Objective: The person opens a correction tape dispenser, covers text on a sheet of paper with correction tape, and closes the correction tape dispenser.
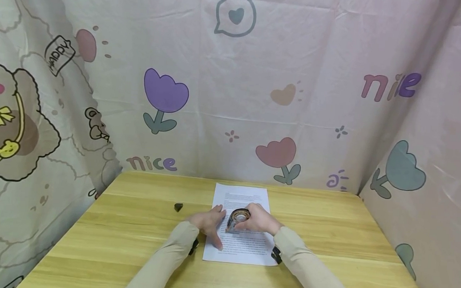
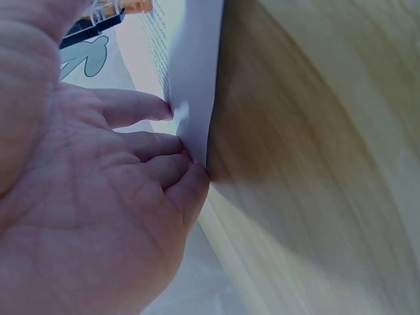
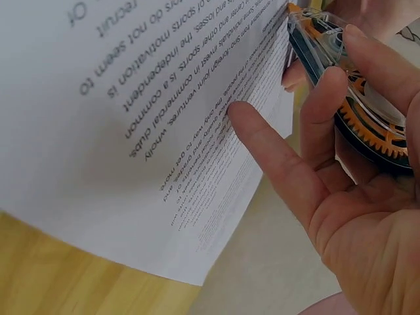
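Note:
A printed sheet of paper (image 1: 243, 253) lies upright before the person on the wooden table. My left hand (image 1: 209, 223) rests at its left edge, thumb and fingers spread; in the left wrist view the fingertips of the left hand (image 2: 111, 190) touch the paper's edge (image 2: 197, 72). Above the printed lines, my right hand (image 1: 261, 220) grips a correction tape (image 1: 238, 218), its narrow tip pointing down toward the text. Through the clear case of the correction tape (image 3: 377, 131), orange gears show in the right wrist view. One finger of the right hand (image 3: 367, 230) stretches out onto the page.
A small dark piece (image 1: 178, 207), perhaps a cap, lies on the table left of the paper. The wooden table (image 1: 320, 239) reaches back to a patterned cloth (image 1: 226, 94), which also hangs along both sides.

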Demonstrator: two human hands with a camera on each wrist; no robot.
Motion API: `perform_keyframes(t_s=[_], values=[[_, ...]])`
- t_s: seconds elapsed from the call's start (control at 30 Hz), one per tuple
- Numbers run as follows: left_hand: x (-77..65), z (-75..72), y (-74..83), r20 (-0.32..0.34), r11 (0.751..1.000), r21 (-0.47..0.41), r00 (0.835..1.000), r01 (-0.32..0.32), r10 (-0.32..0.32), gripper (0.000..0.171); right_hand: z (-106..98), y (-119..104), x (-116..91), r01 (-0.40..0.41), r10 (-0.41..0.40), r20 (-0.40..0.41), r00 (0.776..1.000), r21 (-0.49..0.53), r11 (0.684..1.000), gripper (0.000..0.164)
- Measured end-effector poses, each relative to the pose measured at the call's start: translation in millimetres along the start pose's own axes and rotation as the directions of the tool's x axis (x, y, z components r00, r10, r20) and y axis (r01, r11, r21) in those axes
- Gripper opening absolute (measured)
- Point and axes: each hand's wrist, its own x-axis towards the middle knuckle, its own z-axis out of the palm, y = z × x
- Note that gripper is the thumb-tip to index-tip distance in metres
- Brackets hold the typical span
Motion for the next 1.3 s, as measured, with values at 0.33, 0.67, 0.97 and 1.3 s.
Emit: perform_keyframes(t_s=[0.33, 0.67, 0.97, 1.3], values=[[-1.0, -0.6, 0.2, 0.001, 1.000, 0.010, 1.000, 0.005, -0.005, 0.118, -1, 5, 0, -0.004, 0.004, -0.006, 1.000, 0.003, 1.000, 0.025], [1.1, 2.0, -2.4, 0.006, 1.000, 0.016, 1.000, 0.004, -0.004, 0.120, -2, 9, -1, 0.027, -0.027, -0.001, 1.000, -0.013, 1.000, 0.023], [2.3, 2.8, -2.7, 0.011, 1.000, -0.015, 1.000, 0.009, -0.009, 0.120, -4, 9, -4, 0.018, -0.018, -0.005, 1.000, -0.019, 1.000, 0.023], [4.1, 2.9, -4.9, 0.013, 1.000, -0.015, 1.000, -0.004, 0.004, 0.121, -9, 12, -7, 0.010, -0.010, 0.003, 1.000, -0.001, 1.000, 0.022]])
